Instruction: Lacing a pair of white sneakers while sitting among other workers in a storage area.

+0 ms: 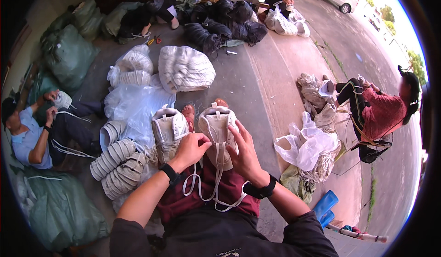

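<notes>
Two cream lace-up shoes rest side by side over my legs, a left shoe point(166, 127) and a right shoe point(214, 123). My left hand point(192, 148) is between them, its thumb and fingertips pinched together at the right shoe's inner edge on what looks like a white shoelace. My right hand point(248, 150) lies along the outer eyelet side of the right shoe, fingers stretched out and apart. A loose shoelace point(216, 180) hangs from the right shoe in loops over my maroon trousers, one strand running under my right wrist.
At left are stacked shoe uppers point(120, 170), clear plastic point(138, 108) and green sacks point(69, 209). A large white bundle point(186, 69) stands ahead, black bags point(225, 23) beyond. Co-workers sit at left point(34, 133), right point(383, 105) and far side. White bags point(308, 144) lie at right.
</notes>
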